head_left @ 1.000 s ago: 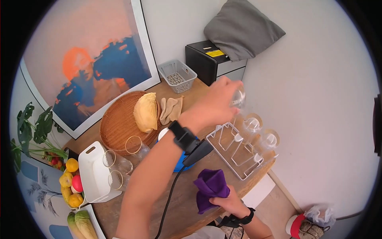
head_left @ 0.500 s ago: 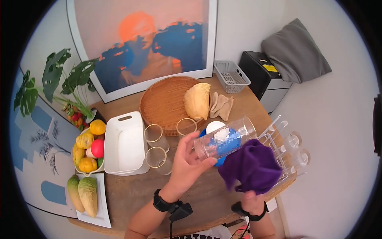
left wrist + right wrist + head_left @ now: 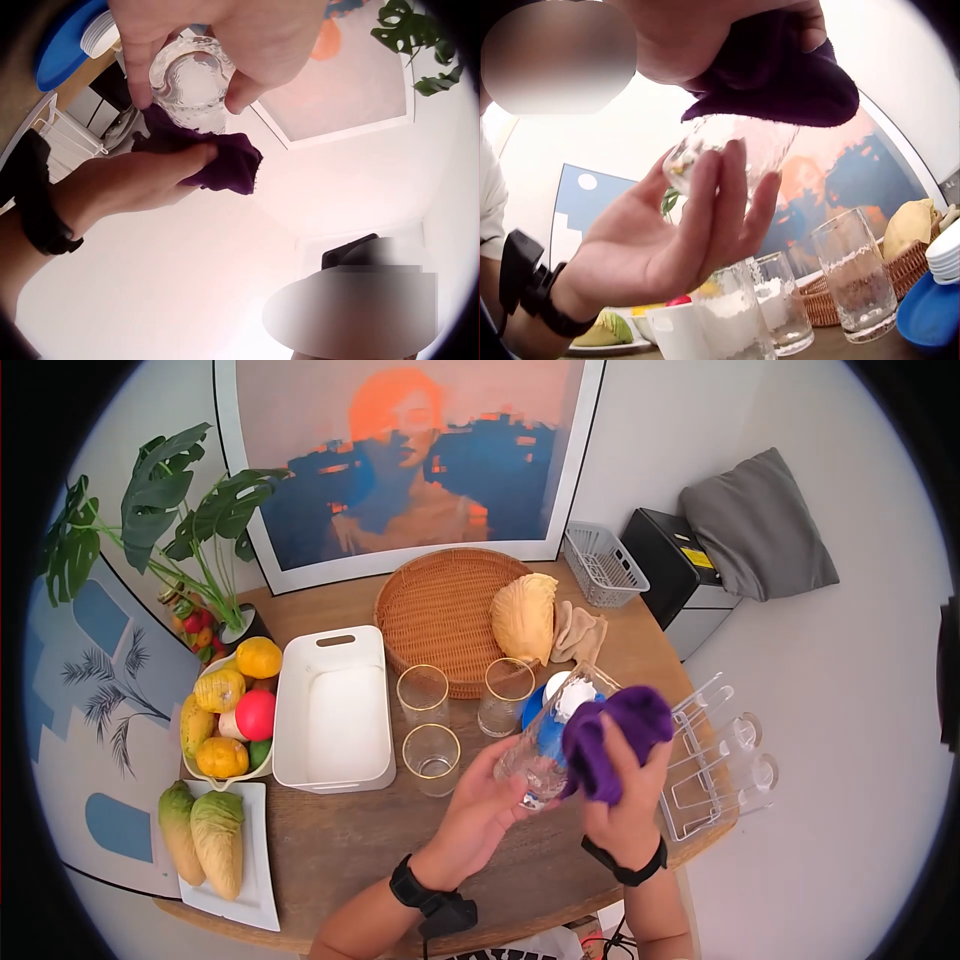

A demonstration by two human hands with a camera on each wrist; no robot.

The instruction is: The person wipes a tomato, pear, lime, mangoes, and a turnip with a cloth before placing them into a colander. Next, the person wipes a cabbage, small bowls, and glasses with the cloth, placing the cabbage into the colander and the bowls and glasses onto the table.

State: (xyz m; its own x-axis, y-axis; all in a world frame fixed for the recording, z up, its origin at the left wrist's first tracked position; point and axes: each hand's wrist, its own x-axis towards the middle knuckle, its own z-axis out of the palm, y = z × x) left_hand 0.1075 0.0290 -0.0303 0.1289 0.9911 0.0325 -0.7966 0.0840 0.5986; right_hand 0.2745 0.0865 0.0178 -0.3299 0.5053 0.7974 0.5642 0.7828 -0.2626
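Note:
My left hand (image 3: 478,810) grips a clear drinking glass (image 3: 540,755) near its base, tilted with its mouth up and to the right. In my right hand (image 3: 628,805) is a bunched purple cloth (image 3: 612,745), which lies against the side of the glass and overlaps its rim. The left wrist view shows the round glass base (image 3: 193,82) between thumb and fingers, the cloth (image 3: 232,165) just past it. Seen from the right wrist, the cloth (image 3: 802,86) covers the upper end of the glass (image 3: 727,146).
Three gold-rimmed glasses (image 3: 422,700) stand beside a white bin (image 3: 335,710). To the right is a white wire rack (image 3: 690,780) with two upturned glasses (image 3: 740,732). Behind sit a wicker tray (image 3: 440,610), a blue plate (image 3: 533,708) and a grey basket (image 3: 605,565). Fruit (image 3: 225,710) is left.
My left hand has brought the glass from over the rack to in front of me. The right hand has raised the purple cloth to the glass. The head view has turned.

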